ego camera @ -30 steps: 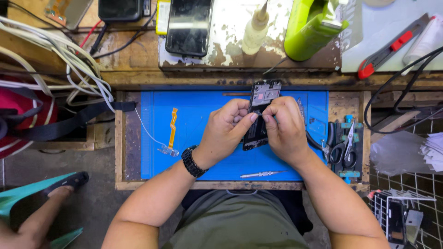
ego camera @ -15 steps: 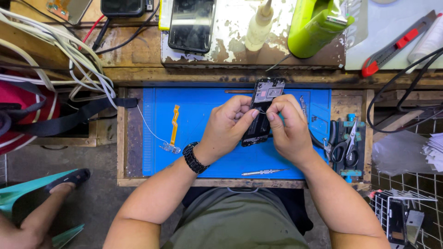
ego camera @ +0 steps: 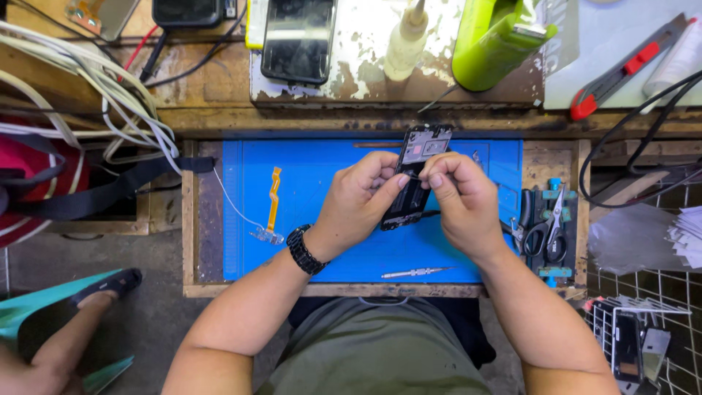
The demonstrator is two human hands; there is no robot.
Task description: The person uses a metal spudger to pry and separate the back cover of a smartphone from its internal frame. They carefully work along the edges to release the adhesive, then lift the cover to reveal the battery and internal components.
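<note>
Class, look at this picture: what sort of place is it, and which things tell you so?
Most likely a phone repair bench. Both hands work on an opened phone frame over a blue work mat, with a loose flex cable and scissors nearby.

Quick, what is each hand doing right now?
Left hand: closed, gripping the opened phone.
Right hand: closed, pinching something thin at the phone; what it is cannot be told.
</note>
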